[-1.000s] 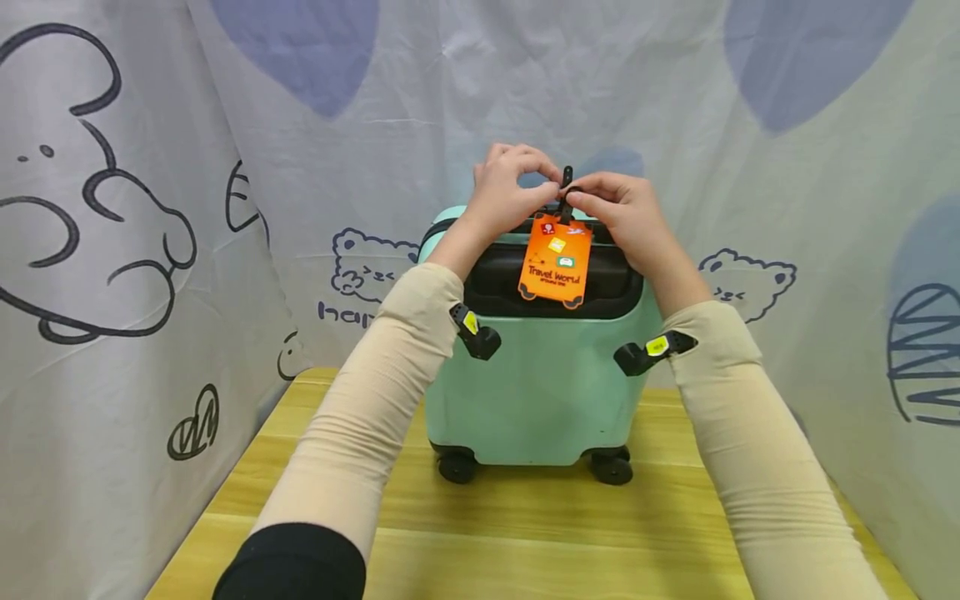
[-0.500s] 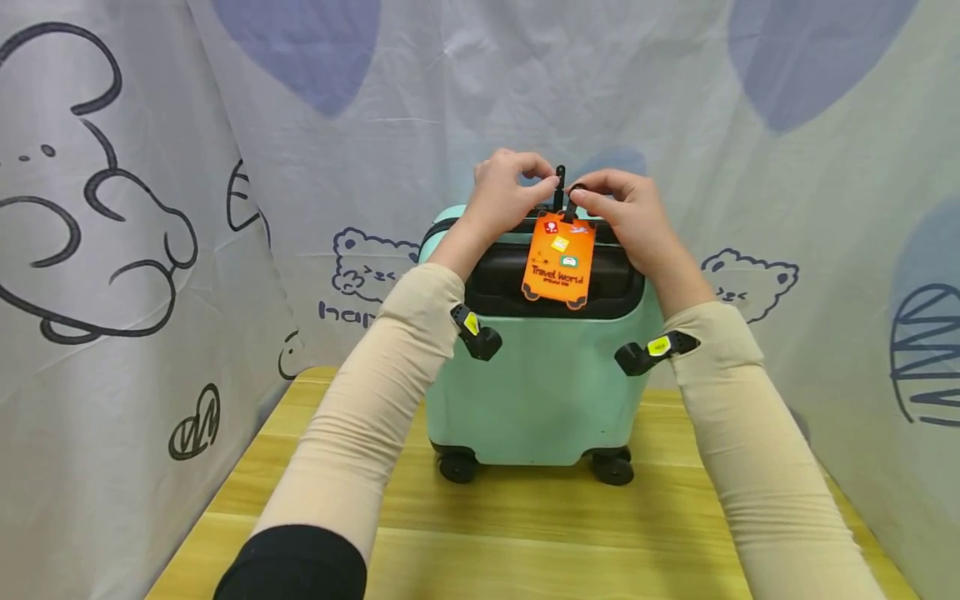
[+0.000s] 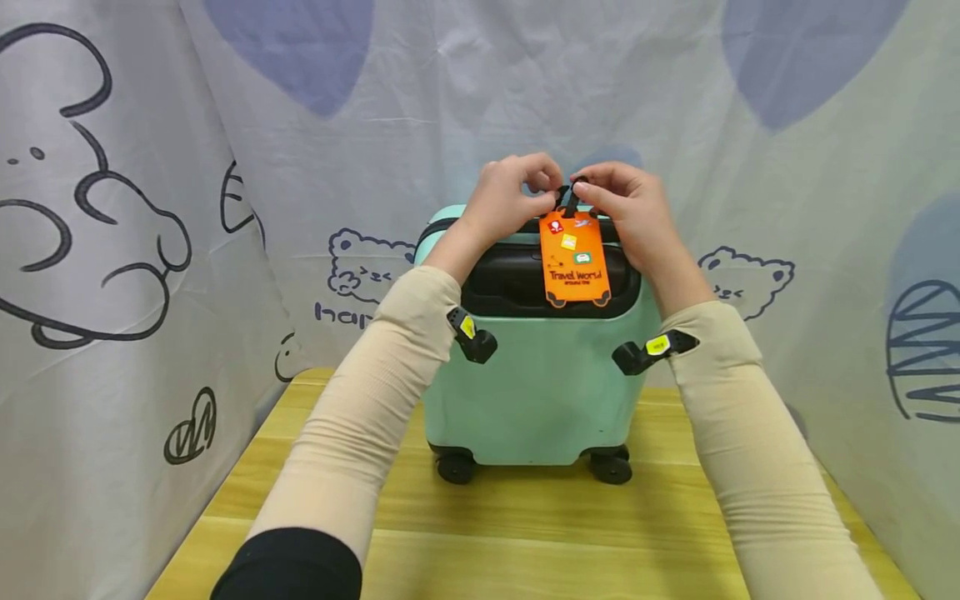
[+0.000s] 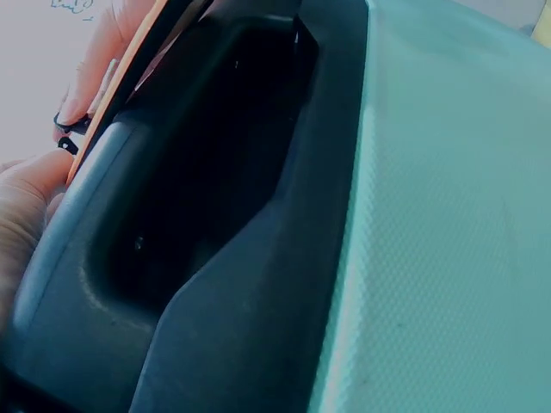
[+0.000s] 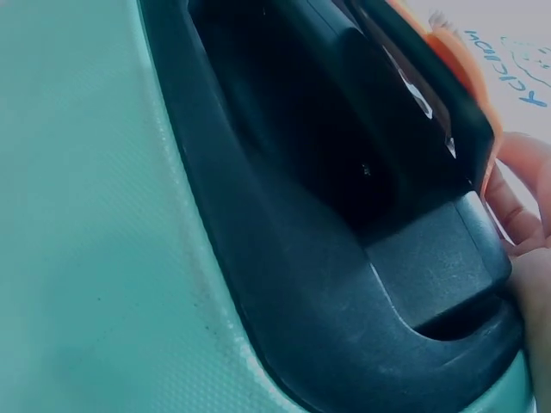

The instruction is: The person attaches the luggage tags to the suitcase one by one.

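An orange luggage tag printed "Travel World" hangs in front of the black handle recess of a mint-green suitcase. My right hand pinches the tag's black strap just above the tag. On the other side, my left hand pinches the strap's free end between thumb and fingers, low by the suitcase top. In the left wrist view, small black strap pieces show between the fingertips, beside the tag's orange edge. The right wrist view shows only part of my right hand.
The suitcase stands upright on black wheels on a yellow wooden table. A pale printed cloth with cartoon drawings hangs behind and at both sides. Wrist cameras jut out from both sleeves.
The strap's free end, upright before, is now bent down in my left hand, which has lowered its fingertips. The tag has shifted slightly right and hangs straighter, the right hand still pinching its strap.
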